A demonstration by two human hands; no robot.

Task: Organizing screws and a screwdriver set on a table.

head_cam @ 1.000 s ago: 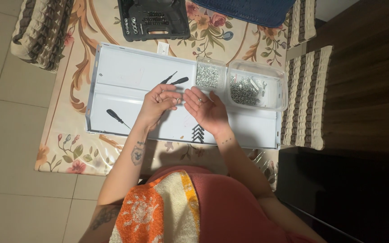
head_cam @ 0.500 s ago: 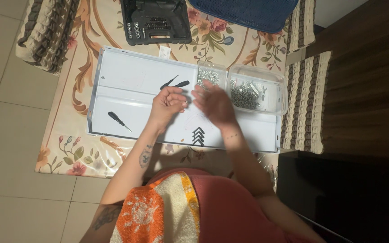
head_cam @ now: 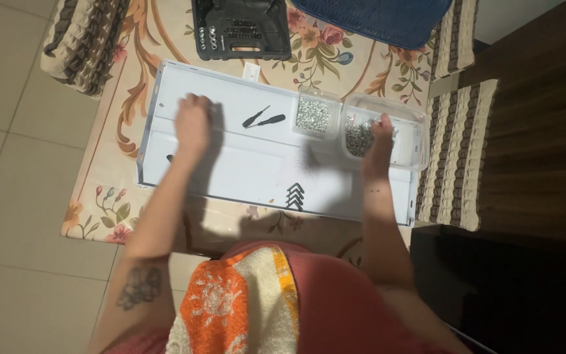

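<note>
Head view: I see one overhead look.
Right hand (head_cam: 381, 141): fingers curled down into the clear tub of screws (head_cam: 388, 134); a grip I cannot tell.
Left hand (head_cam: 192, 123): loosely closed on the white panel (head_cam: 244, 167); contents unclear.
Technique: I judge a light pinch lifts one screw cleanly.

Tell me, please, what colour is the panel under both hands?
White panel, clearest in the head view.
</note>
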